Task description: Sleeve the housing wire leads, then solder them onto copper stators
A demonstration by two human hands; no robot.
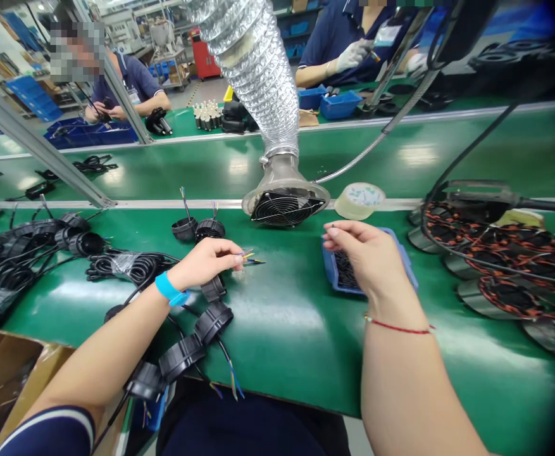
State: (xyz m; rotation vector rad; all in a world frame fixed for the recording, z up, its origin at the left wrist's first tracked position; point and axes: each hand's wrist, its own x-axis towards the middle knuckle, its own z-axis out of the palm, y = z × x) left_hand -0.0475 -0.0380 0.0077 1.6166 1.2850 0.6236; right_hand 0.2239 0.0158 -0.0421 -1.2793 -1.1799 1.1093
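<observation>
My left hand, with a blue band at the wrist, pinches thin coloured wires whose ends stick out past the fingertips. Below and beside it lie black plastic ring-shaped caps with black cables running through them. My right hand is closed in a pinch above a blue bin. A tiny dark piece seems to show at its fingertips, too small to name. Small black pieces fill the bin, partly hidden by this hand.
A fume-extraction hood hangs ahead on a silver duct. Behind the right hand stands a tape roll. Wound motor stators crowd the right side. Bundled black cables and more caps lie left. Two people work across the bench.
</observation>
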